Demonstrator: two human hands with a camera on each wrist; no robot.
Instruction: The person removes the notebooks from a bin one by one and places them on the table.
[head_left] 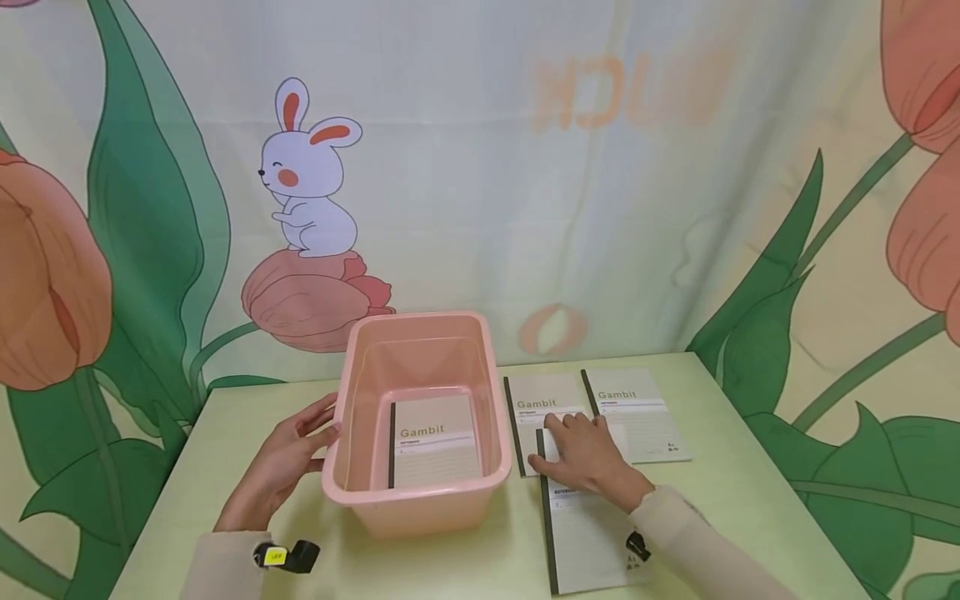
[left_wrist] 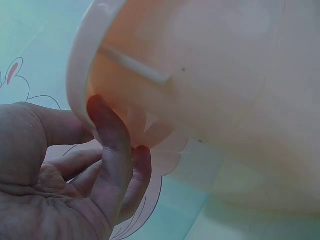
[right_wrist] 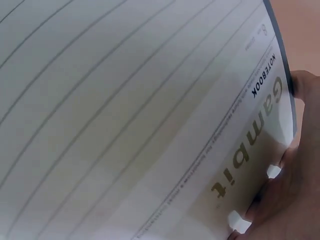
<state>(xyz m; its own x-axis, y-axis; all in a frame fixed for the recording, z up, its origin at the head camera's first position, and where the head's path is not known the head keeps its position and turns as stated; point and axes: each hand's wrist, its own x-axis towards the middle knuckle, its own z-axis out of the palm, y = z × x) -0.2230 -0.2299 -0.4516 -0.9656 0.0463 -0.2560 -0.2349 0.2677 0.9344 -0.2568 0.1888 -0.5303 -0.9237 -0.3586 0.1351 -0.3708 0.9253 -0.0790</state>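
A pink plastic basin [head_left: 417, 500] stands on the table with one notebook [head_left: 435, 458] lying flat inside it. My left hand [head_left: 281, 458] holds the basin's left rim [left_wrist: 82, 65], fingers bent at the edge. To the right of the basin, my right hand [head_left: 588, 457] grips the upper end of a dark-spined "Gambit" notebook [head_left: 592, 542]. Its thumb [right_wrist: 302, 85] is at the spine and the other fingers are at the top edge, partly hidden. Behind that hand lie two more matching notebooks, one on the left [head_left: 542, 390] and one on the right [head_left: 637, 400].
The light green table [head_left: 247, 417] ends at the back against a curtain [head_left: 465, 167] printed with tulips and a rabbit. The basin's raised walls stand between the two hands.
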